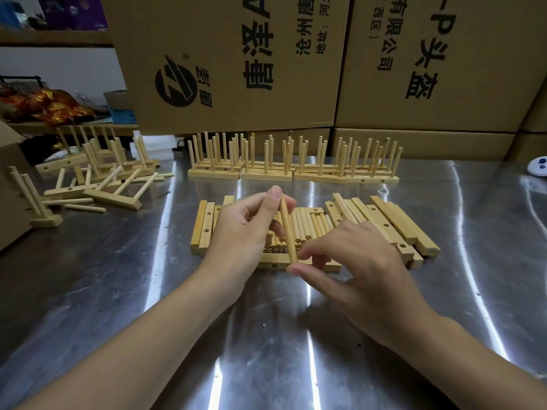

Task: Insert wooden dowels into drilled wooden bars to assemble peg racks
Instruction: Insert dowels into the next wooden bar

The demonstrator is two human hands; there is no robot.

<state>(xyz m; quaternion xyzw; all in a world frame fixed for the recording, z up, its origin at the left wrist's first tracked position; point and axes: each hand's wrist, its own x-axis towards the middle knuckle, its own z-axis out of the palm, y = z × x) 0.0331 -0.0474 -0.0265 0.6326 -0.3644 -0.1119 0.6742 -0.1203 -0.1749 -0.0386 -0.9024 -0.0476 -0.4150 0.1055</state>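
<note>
My left hand (247, 229) pinches the upper part of a wooden dowel (287, 232) that stands nearly upright. Its lower end sits at a drilled wooden bar (331, 265) lying flat on the steel table. My right hand (352, 261) pinches the dowel's bottom end between thumb and forefinger, just above the bar. Behind the hands lies a pile of loose dowels (307, 226). Drilled bars are stacked at the left (204, 226) and right (393, 226) of that pile.
A row of assembled peg racks (293, 164) stands at the back of the steel table (118, 291). More racks and stray dowels lie jumbled at the left (100, 179). Large cardboard boxes (296, 60) wall off the back. A white remote (540, 170) sits far right.
</note>
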